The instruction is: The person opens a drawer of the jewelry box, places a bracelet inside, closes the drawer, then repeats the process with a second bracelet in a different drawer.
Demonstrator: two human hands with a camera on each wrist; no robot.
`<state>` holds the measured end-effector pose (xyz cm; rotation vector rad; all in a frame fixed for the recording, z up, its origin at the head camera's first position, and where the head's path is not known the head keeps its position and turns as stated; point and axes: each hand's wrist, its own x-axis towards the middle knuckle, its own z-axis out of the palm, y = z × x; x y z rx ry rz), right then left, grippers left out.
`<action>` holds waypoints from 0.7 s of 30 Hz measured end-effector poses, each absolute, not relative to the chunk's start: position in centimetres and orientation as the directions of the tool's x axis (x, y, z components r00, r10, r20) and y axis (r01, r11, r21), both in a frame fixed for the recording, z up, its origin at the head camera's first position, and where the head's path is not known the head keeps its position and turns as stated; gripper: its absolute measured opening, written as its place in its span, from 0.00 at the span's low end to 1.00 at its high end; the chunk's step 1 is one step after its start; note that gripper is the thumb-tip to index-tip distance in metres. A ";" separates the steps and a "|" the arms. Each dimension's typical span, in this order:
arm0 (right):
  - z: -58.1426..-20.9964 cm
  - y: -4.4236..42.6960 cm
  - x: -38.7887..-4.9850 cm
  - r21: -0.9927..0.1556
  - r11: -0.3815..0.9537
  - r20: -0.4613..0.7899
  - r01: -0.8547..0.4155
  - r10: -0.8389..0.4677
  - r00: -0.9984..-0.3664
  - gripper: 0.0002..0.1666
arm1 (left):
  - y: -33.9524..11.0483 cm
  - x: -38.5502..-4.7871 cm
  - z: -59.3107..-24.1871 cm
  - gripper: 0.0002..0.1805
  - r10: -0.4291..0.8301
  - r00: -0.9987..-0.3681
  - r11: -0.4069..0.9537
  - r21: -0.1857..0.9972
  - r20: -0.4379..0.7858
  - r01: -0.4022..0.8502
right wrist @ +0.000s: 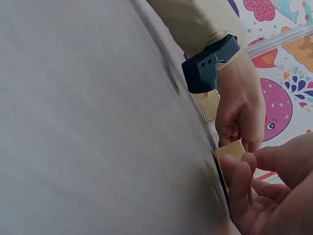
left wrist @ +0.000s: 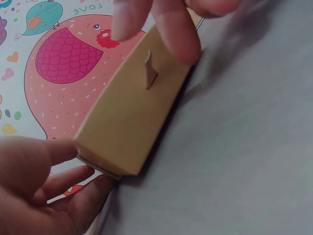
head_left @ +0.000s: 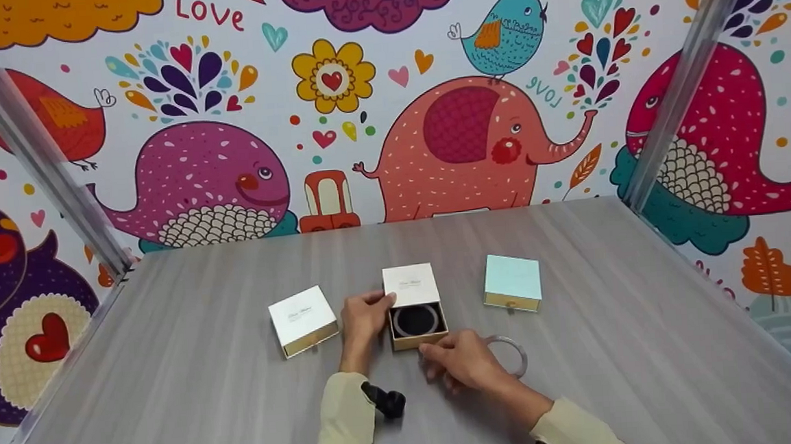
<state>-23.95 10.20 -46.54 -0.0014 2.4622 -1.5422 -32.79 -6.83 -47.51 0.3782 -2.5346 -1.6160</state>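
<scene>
A white gift box (head_left: 409, 284) has its gold drawer (head_left: 406, 343) partly pulled out toward the person. Inside the drawer, a clear bangle (head_left: 415, 322) sits on a black pad. My left hand (head_left: 364, 320) grips the box at its left side, thumb near the top edge. At the drawer's front right corner is my right hand (head_left: 464, 360), fingers loosely bent by the front face. A small pull tab (left wrist: 150, 73) stands out from that face, apart from the fingers. A second clear bangle (head_left: 522, 360) lies on the table beside the right hand, which partly hides it.
Another white box (head_left: 303, 317) with a gold front stands to the left. To the right stands a mint-green box (head_left: 512, 278). All rest on a grey wood-grain table (head_left: 207, 398), with a cartoon-printed wall (head_left: 335, 136) behind and metal posts (head_left: 682, 74) at the corners.
</scene>
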 end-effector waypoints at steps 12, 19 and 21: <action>-47.2 9.5 -24.8 -0.937 0.237 -0.293 0.257 -0.130 -0.947 0.15 | -7.0 -32.8 -47.5 0.18 -0.269 -0.961 0.400 0.901 -0.062 -0.170; -47.4 9.3 -24.7 -0.944 0.209 -0.283 0.253 -0.130 -0.950 0.14 | -7.1 -32.9 -47.5 0.17 -0.260 -0.965 0.413 0.899 -0.036 -0.145; -47.5 9.3 -24.7 -0.943 0.210 -0.288 0.258 -0.127 -0.949 0.13 | -7.1 -32.9 -47.5 0.17 -0.257 -0.966 0.414 0.899 -0.033 -0.141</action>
